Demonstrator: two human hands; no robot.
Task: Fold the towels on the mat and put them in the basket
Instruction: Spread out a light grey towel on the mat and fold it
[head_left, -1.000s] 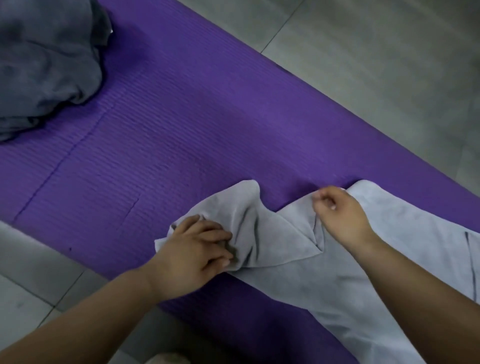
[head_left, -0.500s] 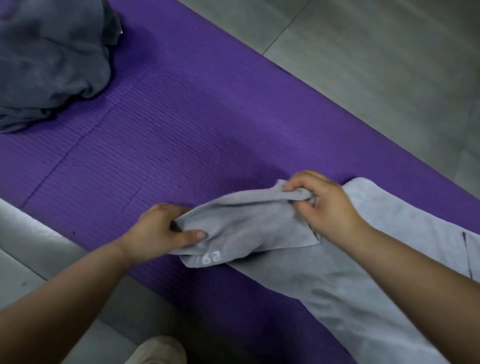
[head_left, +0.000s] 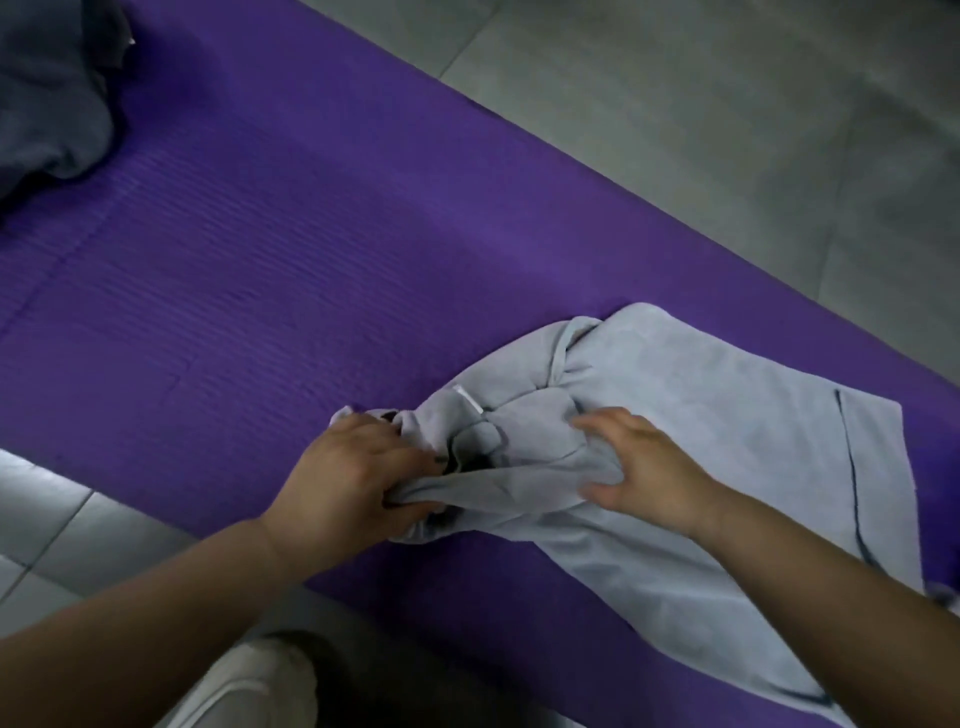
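Since half a second ago, the towel end that was stretched taut between the hands has collapsed into a bunch, and both hands have dropped lower and drawn closer together. Left grip (head_left: 353, 467): closed tight round a gathered wad of the light grey towel (head_left: 701, 415), thumb and fingers wrapped about the cloth, probably to anchor that end while it is sorted out. Right grip (head_left: 644, 467): wide, the fingers fairly straight and laid on top of the cloth with the thumb splayed beside a raised ridge, apparently pressing the fabric flat (whether it also pinches that ridge cannot be told). Between the two grips the cloth is creased and doubled on itself, with a small white tag (head_left: 470, 405) showing just beyond the left grip. Past the right grip the towel's remaining length trails away flat on the purple mat (head_left: 311, 260), which keeps it off the tiled floor (head_left: 727, 130). Well apart from both grips, far beyond the left one, lies a dark grey heap (head_left: 47, 88), seemingly more towels waiting. No fold looks finished yet, and the basket is not in view. Nearer than the left grip, a pale shoe (head_left: 249, 686) shows.
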